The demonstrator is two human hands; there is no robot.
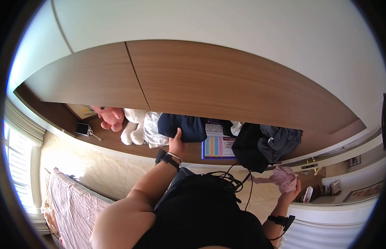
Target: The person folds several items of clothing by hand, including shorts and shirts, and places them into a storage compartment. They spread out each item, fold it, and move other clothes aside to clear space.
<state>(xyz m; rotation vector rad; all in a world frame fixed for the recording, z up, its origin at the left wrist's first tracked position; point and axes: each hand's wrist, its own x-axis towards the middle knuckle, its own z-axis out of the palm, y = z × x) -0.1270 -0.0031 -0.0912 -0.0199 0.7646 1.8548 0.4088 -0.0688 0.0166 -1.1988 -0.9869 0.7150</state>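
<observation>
My left hand (176,143) grips the front edge of a folded navy garment (184,126) in the shelf niche, thumb on top and the other fingers hidden. A white cloth (152,130) lies just left of that garment. Off to the right, in front of the shelf, my right hand (293,193) is closed around a crumpled pink cloth (283,178). Its fingers are partly covered by the fabric. Between the hands, a black garment (252,145) hangs over the shelf edge beside a crumpled dark grey garment (280,143).
The wooden shelf (188,153) also bears a pink plush toy (114,118), a white plush toy (135,130), a small display device (83,129) and a printed chart (218,145). Black cables (232,178) dangle at my front. A pink-covered bed (74,207) stands lower left.
</observation>
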